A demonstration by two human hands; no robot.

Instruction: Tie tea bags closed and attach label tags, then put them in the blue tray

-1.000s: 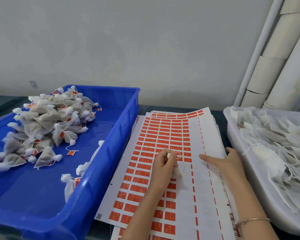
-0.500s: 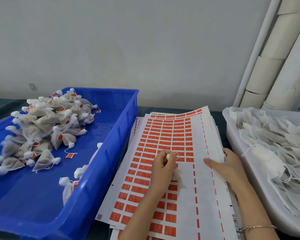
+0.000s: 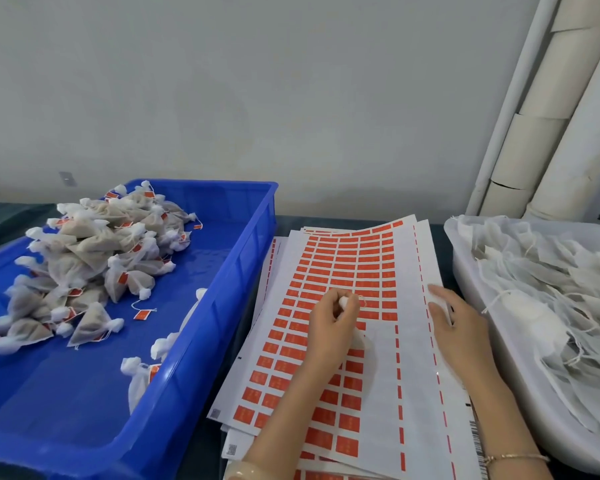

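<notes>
**Head view**

- **Label sheet** [image 3: 378, 393]: top of a stack on the dark bench [image 3: 312, 221], with its long axis running away from the person. Orange labels cover its left and far parts. The near-right part is bare backing.
- **Left hand** [image 3: 333, 323]: over the sheet's middle. Its fingers [image 3: 326, 306] are curled and pinch the knotted top of one tea bag [image 3: 343, 301]. The bag's body is mostly hidden under the palm, so its axis cannot be told. A string loop [image 3: 361, 299] shows just right of the fingertips, at the row where the labels give way to bare backing. The nearest label lies touching or just beside that loop.
- **Right hand** [image 3: 454, 327]: on the sheet's right margin, fingers straight and together, pressing the paper flat.
- **Blue tray** [image 3: 222, 306]: just left of the sheet, holding a pile of tagged bags [image 3: 94, 258]. The left hand is the nearer one.
- **White tub** [image 3: 465, 258]: right of the sheet, holding untied bags.
- **Step, as judged:** tag attachment. The string has to meet a label before the bag goes leftward to the tray.
</notes>
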